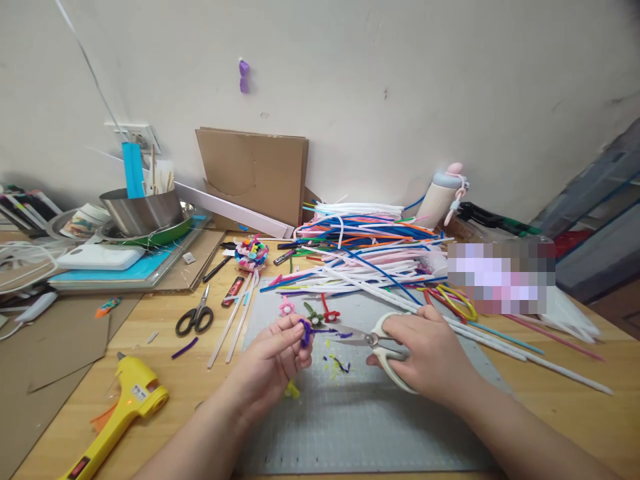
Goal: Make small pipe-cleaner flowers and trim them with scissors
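Between the thumb and fingers of my left hand (277, 357) is a small purple pipe-cleaner flower (305, 332), its stem pointing right. My right hand (425, 350) has its fingers through the handles of white-handled scissors (373, 340). Their blades point left, close to the purple stem. Just beyond my hands, a pink flower (287, 306), a green flower (314, 315) and a red flower (331, 311) lie on the grey cutting mat (390, 433). Purple and yellow trimmings (340, 364) are scattered under the blades. A yellow piece (292, 390) shows partly behind my left hand.
A large heap of coloured pipe cleaners (365, 253) spreads behind the mat. At left are a yellow glue gun (135, 393), black scissors (195, 319), clear glue sticks (233, 327) and a metal bowl (143, 213). Cardboard (255, 177) leans on the wall; a bottle (443, 200) stands back right.
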### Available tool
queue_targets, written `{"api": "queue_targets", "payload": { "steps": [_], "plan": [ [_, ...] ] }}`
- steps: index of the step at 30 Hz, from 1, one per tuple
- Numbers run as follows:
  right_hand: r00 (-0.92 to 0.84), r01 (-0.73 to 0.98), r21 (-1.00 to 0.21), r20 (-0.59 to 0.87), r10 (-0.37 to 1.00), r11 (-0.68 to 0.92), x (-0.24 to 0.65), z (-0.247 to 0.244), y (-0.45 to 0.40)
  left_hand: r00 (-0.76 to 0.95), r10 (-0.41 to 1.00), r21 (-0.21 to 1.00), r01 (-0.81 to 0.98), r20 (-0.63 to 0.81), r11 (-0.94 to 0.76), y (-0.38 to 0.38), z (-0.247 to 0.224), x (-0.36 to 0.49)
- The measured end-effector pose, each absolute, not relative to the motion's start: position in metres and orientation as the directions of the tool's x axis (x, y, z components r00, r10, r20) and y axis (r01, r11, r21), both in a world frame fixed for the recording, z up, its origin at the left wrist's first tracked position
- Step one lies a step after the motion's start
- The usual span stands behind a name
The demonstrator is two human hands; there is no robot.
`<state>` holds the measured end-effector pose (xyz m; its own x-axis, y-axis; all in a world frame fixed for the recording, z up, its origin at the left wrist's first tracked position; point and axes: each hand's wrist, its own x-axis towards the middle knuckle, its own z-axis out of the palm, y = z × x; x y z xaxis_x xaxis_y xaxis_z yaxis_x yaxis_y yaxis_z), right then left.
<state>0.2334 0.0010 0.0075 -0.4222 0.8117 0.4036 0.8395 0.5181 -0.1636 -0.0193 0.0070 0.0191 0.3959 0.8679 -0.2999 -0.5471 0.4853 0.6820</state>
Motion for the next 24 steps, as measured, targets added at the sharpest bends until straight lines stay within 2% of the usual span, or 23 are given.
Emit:
{"api": "queue_targets", "payload": {
  "steps": [24],
  "plan": [
    [-0.475,0.798,-0.21,0.359,0.803,0.565,0.2298,0.0069,0.0,0.467,0.841,0.614,-0.59,-0.271,0.525,0.0064,0.0223,-0.0184]
  ]
}}
